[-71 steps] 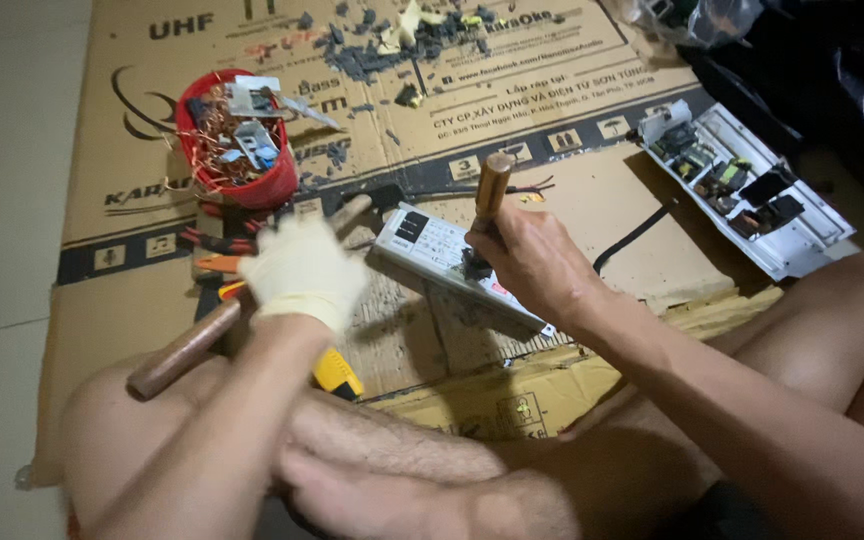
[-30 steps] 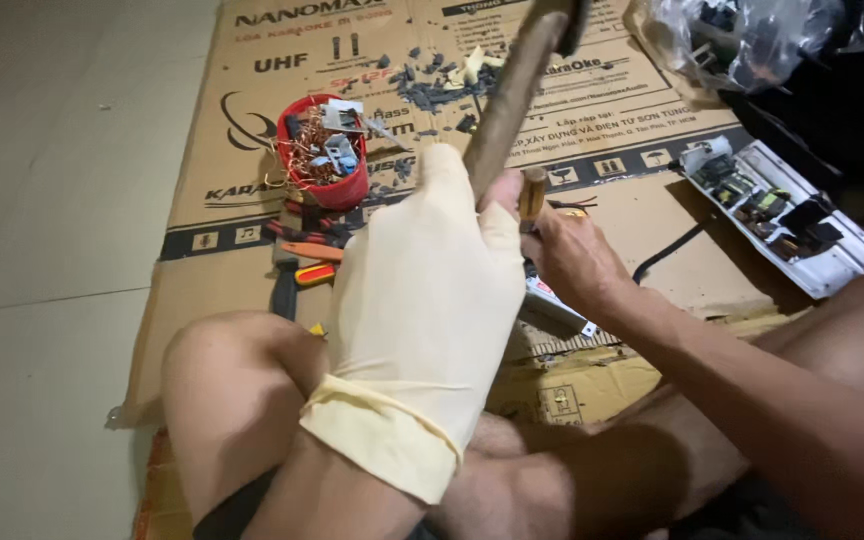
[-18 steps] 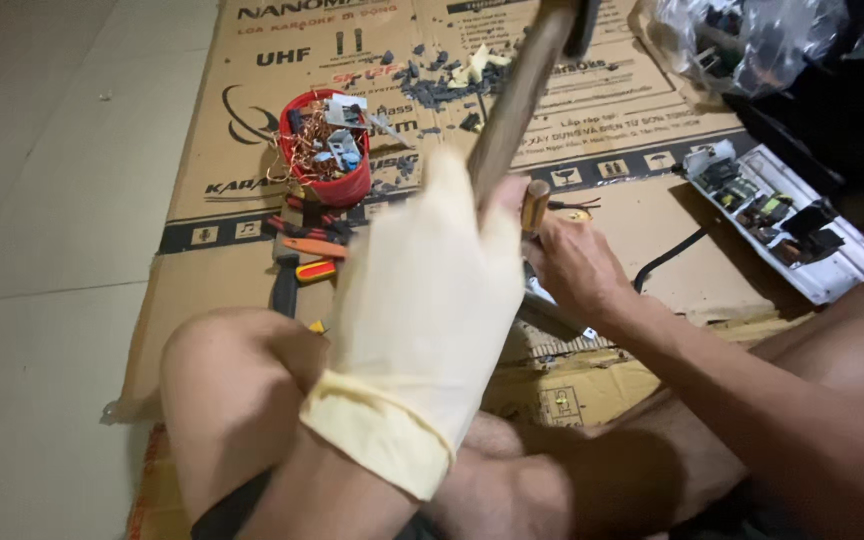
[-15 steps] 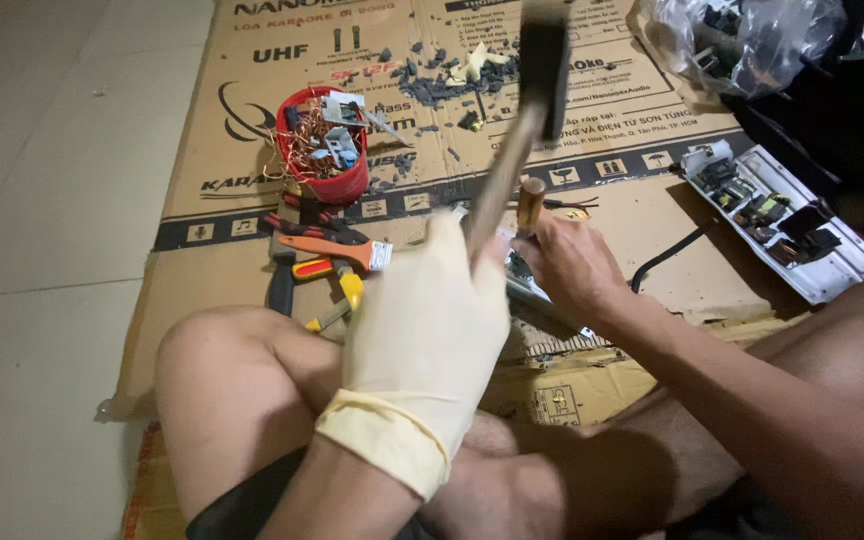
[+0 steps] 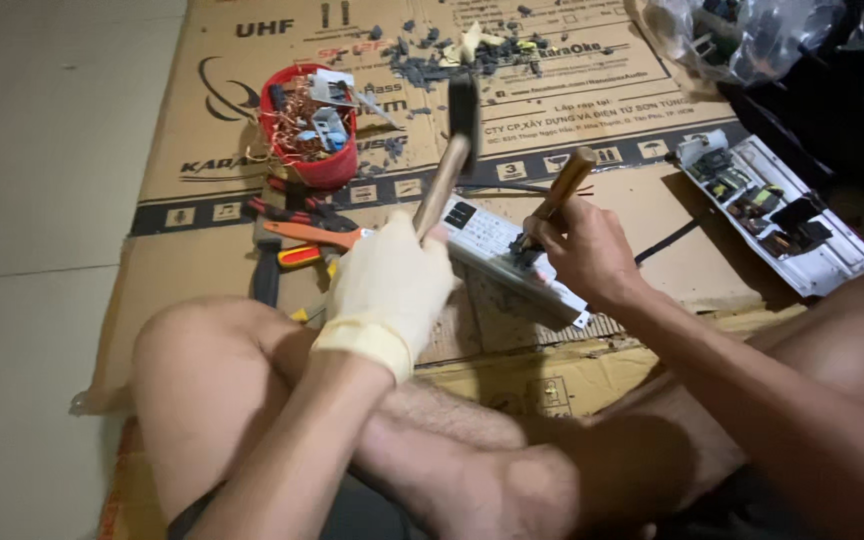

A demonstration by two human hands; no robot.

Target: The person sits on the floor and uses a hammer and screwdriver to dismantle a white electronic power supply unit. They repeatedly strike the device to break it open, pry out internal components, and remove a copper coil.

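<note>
My left hand (image 5: 392, 285) wears a cream rubber glove and grips the wooden handle of a hammer (image 5: 457, 140), whose dark head is raised above the cardboard. My bare right hand (image 5: 577, 250) holds a wooden-handled chisel-like tool (image 5: 564, 182) upright, its tip pressed onto a long white metal electronics case (image 5: 507, 258) lying on the cardboard between my knees. The hammer head hangs left of and above the tool's top, apart from it.
A red bowl (image 5: 310, 125) of copper wire and parts stands at the back left. Pliers and orange-handled cutters (image 5: 302, 235) lie left of the case. An opened circuit-board unit (image 5: 772, 210) lies at the right. Dark debris (image 5: 462, 50) is scattered on the flattened cardboard (image 5: 202, 150); a plastic bag (image 5: 742, 35) sits top right.
My gloved left hand has swung the hammer down from high near the camera toward the tool. The right hand stays on the tool at the case.
</note>
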